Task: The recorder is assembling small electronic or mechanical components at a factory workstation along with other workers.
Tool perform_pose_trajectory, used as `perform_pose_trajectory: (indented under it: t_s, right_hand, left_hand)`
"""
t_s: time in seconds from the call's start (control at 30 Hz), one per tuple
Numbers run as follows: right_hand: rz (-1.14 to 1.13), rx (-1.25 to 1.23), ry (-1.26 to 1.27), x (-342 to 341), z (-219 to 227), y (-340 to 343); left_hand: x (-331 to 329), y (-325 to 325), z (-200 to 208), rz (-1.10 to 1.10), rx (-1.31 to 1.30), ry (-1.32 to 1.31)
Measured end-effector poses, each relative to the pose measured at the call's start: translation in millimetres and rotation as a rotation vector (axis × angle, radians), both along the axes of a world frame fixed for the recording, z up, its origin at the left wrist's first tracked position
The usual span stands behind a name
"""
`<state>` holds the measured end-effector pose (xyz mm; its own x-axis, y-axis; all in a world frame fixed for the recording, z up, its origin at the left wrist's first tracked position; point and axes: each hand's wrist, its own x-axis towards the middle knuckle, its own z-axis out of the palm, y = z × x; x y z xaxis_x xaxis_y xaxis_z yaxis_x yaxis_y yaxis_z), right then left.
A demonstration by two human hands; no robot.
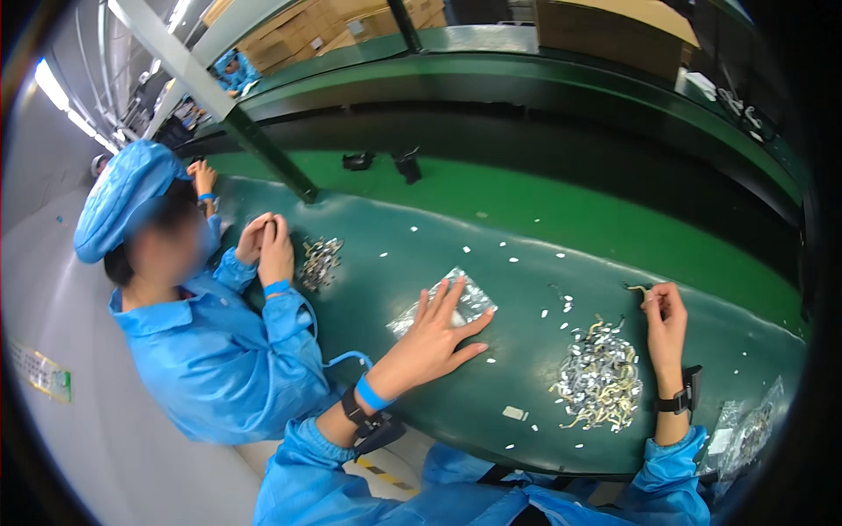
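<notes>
Hands on a dark green workbench (526, 412), sorting small metal parts.

Left hand (436, 333) lies flat, fingers spread, on a clear plastic bag (469, 300) whose long axis runs toward upper right. Right hand (664, 320) pinches a small curved part (638, 288) above the parts pile (599, 379).

Table: your dark green table (526, 263).
On it: a shiny parts pile (601, 381) at 4 o'clock, a clear bag (469, 302) in the middle, white bits (513, 412) all around.
</notes>
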<state>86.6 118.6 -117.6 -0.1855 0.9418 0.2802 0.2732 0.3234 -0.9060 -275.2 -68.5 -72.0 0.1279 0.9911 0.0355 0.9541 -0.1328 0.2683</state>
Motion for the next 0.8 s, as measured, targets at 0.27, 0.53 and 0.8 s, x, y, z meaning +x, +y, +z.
perform_pose_trajectory:
  t_s: [0.27, 0.53, 0.8]
  right_hand:
    - [-0.032, 0.101, -0.143, 0.3, 16.7, -0.5]
    - [0.024, 0.085, 0.051, 13.9, 4.9, -8.1]
    - [0.034, 0.113, 0.054, 5.1, 8.7, -3.2]
  left_hand:
    - [15.5, 1.2, -4.3, 0.103, 0.14, -0.074]
    - [27.6, 13.8, 11.3, 0.057, 0.212, 0.026]
    - [16.0, 20.1, 15.2, 0.063, 0.168, -0.013]
